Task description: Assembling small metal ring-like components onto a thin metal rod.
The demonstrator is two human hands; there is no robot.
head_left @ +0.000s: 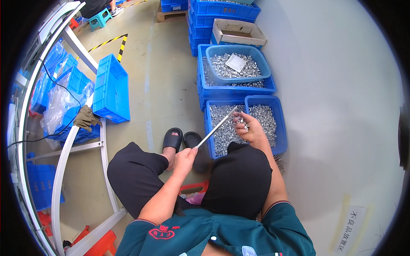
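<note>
My left hand (185, 160) is closed round the lower end of a thin metal rod (215, 129), which slants up and to the right. The rod's far end reaches my right hand (252, 129), whose curled fingers hold several small silver metal sleeves (241, 124). Whether a sleeve sits on the rod's tip is too small to tell. Below my right hand stands a blue bin (208, 123) full of the same sleeves. A smaller blue basket (279, 123), also filled with sleeves, is at its right side.
Behind the bin, a light blue basket (267, 70) of metal parts with a white paper label (235, 62) rests on another crate. Stacked blue crates (198, 32) and a cardboard box (239, 32) stand farther back. At left is a white metal frame (64, 179) with a blue crate (112, 89).
</note>
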